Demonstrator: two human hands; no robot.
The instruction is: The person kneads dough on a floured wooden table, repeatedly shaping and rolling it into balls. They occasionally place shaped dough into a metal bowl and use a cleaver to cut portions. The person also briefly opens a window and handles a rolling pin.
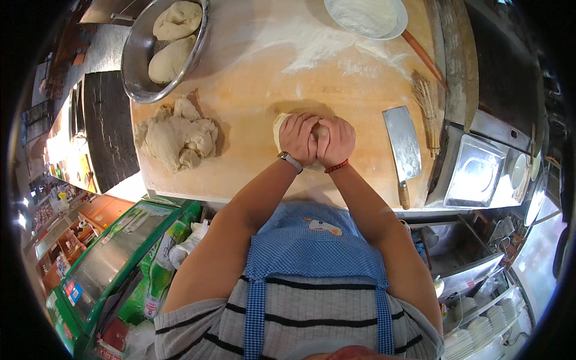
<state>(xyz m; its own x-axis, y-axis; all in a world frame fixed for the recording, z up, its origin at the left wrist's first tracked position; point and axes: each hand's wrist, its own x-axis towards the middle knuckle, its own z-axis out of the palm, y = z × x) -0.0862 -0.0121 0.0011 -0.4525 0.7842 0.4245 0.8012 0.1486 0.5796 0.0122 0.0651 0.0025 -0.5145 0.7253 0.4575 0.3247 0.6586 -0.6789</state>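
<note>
My left hand, with a watch on its wrist, and my right hand, with a red bead bracelet, press together on a piece of dough on the wooden board. Most of that dough is hidden under my hands; its pale edge shows at the left. A rough, lumpy mass of dough lies at the board's left side. Behind it, a steel bowl holds two smooth dough lumps. Loose flour is spread over the far part of the board.
A cleaver with a wooden handle lies right of my hands, beside a straw brush. A bowl of flour and a wooden stick are at the far right. A steel tray stands beyond the board's right edge.
</note>
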